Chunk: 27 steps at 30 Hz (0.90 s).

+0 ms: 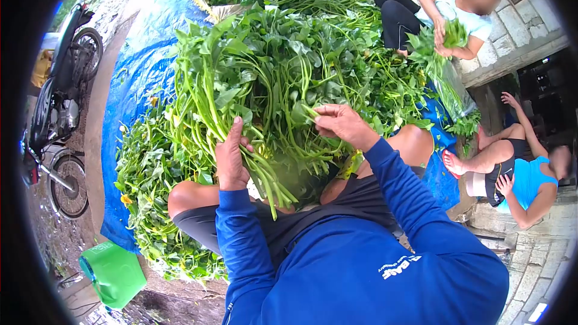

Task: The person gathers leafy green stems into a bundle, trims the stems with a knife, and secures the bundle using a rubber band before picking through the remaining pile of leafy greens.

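Observation:
My left hand (232,155) is closed around a bunch of leafy green stems (208,93), its cut ends hanging down over my lap. To the right, my right hand (343,125) pinches a single green stem (310,112) between thumb and fingers, its leaf end pointing left. The two hands are apart, in front of my crossed legs. Just beyond them rises a large heap of the same leafy greens (283,48), with long stems trailing toward me.
The heap lies on a blue tarp (141,60). A motorcycle (66,102) stands at the left, a green container (113,274) at lower left. At upper right a person (457,15) holds greens above a plastic bag (448,87); another person (530,186) sits at the right.

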Motion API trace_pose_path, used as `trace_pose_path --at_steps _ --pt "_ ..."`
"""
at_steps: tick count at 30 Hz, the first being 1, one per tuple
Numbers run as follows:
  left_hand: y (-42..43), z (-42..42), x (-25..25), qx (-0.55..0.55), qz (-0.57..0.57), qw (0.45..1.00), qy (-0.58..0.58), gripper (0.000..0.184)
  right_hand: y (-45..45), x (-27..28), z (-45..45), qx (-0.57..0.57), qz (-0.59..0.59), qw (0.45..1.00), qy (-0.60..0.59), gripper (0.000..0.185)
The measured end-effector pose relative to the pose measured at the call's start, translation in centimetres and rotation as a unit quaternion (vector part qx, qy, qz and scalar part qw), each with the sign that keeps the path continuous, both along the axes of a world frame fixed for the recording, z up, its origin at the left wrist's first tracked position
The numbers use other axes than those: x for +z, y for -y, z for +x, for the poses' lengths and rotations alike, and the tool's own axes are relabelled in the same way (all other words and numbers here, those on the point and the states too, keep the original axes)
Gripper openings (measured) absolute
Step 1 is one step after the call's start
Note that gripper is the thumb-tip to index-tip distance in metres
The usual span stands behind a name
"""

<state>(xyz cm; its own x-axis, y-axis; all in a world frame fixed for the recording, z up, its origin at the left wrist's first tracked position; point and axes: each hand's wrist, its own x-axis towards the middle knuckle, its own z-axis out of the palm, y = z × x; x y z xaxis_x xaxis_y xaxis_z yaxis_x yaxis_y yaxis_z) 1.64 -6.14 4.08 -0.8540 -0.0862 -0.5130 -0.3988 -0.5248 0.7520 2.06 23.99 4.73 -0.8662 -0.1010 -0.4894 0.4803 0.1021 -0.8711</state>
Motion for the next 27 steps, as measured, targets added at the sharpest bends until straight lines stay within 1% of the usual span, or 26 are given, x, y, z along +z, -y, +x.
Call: trace_pose_path --at_steps 1,4,7,8,9,10,11,14,15,18,19,20,21,22,23,26,27 --pt "0.0 0.2 -0.4 -0.009 -0.006 1.0 0.001 0.033 -0.3 -0.5 -0.2 0.032 0.025 0.999 -0.028 0.037" --pt "-0.4 0.3 -0.3 -0.025 -0.017 1.0 0.001 0.035 -0.2 -1.0 -0.2 -0.048 -0.067 0.993 0.086 0.024" --pt "-0.4 0.2 -1.2 -0.031 -0.036 0.999 -0.008 0.038 0.2 -2.1 -0.2 -0.045 0.005 0.993 0.105 0.027" --pt "-0.2 0.3 -1.5 -0.03 -0.037 0.999 -0.009 0.038 0.5 -2.6 -0.3 -0.039 0.136 0.99 0.023 0.03" --pt "-0.2 0.5 -1.4 -0.034 -0.039 0.999 -0.007 0.038 0.7 -3.2 0.0 -0.034 0.264 0.962 -0.056 0.032" --pt "-0.3 0.6 -1.2 -0.038 -0.04 0.998 -0.008 0.037 0.8 -3.9 0.1 -0.031 0.387 0.912 -0.136 0.034" --pt "-0.4 0.3 -1.1 -0.04 -0.043 0.998 -0.008 0.037 0.6 -5.3 -0.3 -0.022 0.427 0.874 -0.229 0.038" --pt "-0.5 0.6 -1.3 -0.047 -0.056 0.997 -0.003 0.036 2.2 -6.9 -2.7 -0.051 0.399 0.891 -0.211 0.035" --pt "-0.7 0.5 -1.3 -0.049 -0.061 0.997 -0.005 0.036 3.1 -6.4 -3.7 -0.032 0.399 0.906 -0.139 0.034" --pt "-1.0 0.1 -2.3 -0.056 -0.074 0.996 -0.019 0.035 4.7 -8.1 -5.2 -0.081 0.432 0.893 -0.1 0.033" --pt "-1.1 0.2 -2.3 -0.056 -0.076 0.995 -0.026 0.035 4.6 -9.3 -5.9 -0.097 0.419 0.898 -0.095 0.03" --pt "-1.0 0.3 -2.3 -0.054 -0.078 0.995 -0.031 0.035 4.1 -10.6 -6.2 -0.125 0.35 0.92 -0.123 0.029" --pt "-0.8 0.3 -2.2 -0.052 -0.079 0.995 -0.033 0.036 3.8 -10.6 -6.0 -0.15 0.279 0.937 -0.15 0.029" --pt "-0.4 0.4 -2.3 -0.047 -0.08 0.995 -0.038 0.037 3.9 -9.6 -5.6 -0.172 0.207 0.948 -0.172 0.029" --pt "-0.2 0.5 -2.4 -0.045 -0.08 0.995 -0.042 0.037 3.7 -8.5 -5.2 -0.181 0.166 0.96 -0.136 0.026" --pt "-0.2 0.7 -2.5 -0.044 -0.084 0.995 -0.036 0.041 3.2 -5.2 -3.9 -0.196 0.009 0.965 -0.174 0.022" --pt "-0.3 0.7 -2.4 -0.04 -0.086 0.995 -0.033 0.042 3.6 -2.6 -2.9 -0.213 0.005 0.961 -0.174 0.018"
